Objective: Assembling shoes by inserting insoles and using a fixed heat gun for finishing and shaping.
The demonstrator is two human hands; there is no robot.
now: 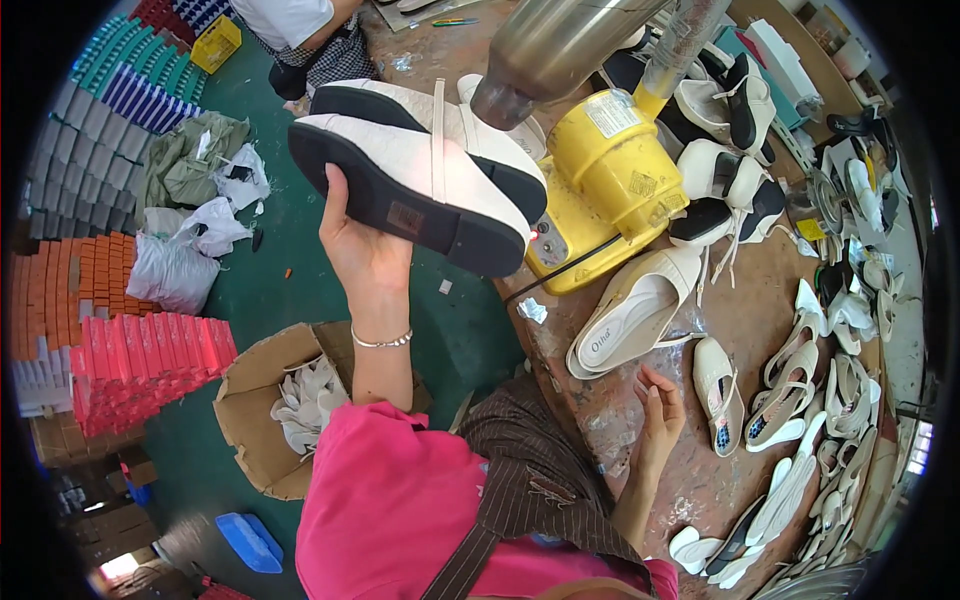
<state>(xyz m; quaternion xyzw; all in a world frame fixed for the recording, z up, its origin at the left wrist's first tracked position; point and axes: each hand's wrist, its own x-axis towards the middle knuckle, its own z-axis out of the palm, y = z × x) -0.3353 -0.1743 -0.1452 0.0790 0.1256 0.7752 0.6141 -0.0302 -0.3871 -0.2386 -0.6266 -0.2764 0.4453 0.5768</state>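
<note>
My left hand point(365, 250) is raised and grips a pair of white strapped shoes point(380, 160) from below, its thumb against a black sole. The two shoes lie side by side, tilted, with their soles partly turned toward me. Close to their right is the wide metal nozzle point(545, 60) of a yellow blower-like machine point(610, 150); whether they touch it I cannot tell. My right hand point(655, 415) is over the table edge, fingers loosely bent and apart, holding nothing. Nearest to it are a cream open-backed shoe point(640, 310) and a small cream shoe point(718, 395).
Several shoes and white insoles point(785, 500) cover the brown table point(610, 420). A cardboard box point(255, 420) with pale pieces stands on the green floor. Stacks of pink boxes point(150, 360) and orange boxes rise at the left. Another person point(300, 30) sits at the far side.
</note>
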